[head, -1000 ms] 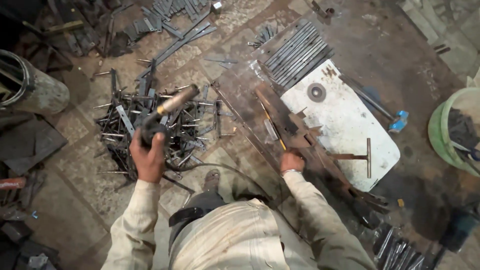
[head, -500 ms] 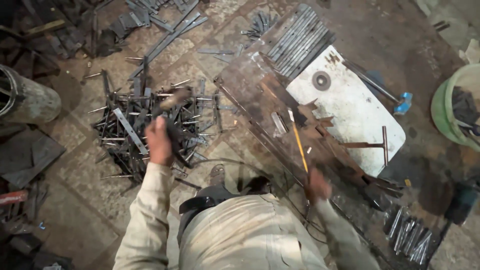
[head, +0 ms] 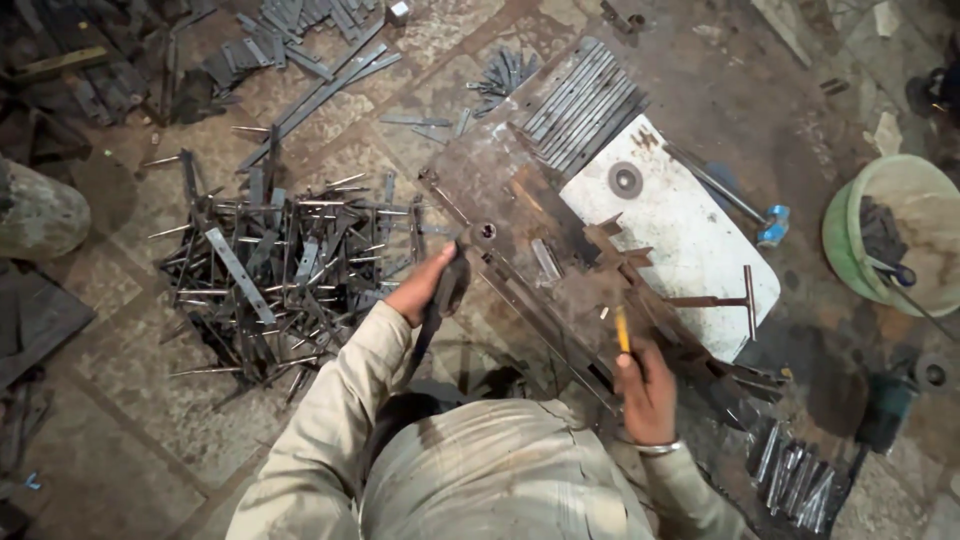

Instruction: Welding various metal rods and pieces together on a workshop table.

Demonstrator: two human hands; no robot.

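Beside the rusty steel work plate (head: 520, 200) on the floor, the left hand (head: 425, 285) has swung over from the heap of flat steel strips (head: 280, 275), fingers clenched on a dark grinder-like tool (head: 450, 290) at the plate's near edge. Right hand (head: 645, 385) now grips a yellow-handled tool (head: 621, 328) at the plate's right side, below the white slab (head: 680, 230); scattered strips crowd the plate's left.

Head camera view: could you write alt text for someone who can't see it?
Seen from above, a person in a beige shirt crouches on a stone workshop floor, left hand gripping a dark tool against a rusty steel plate, right hand holding a yellow-handled tool. A heap of grey metal strips lies beside the left hand.
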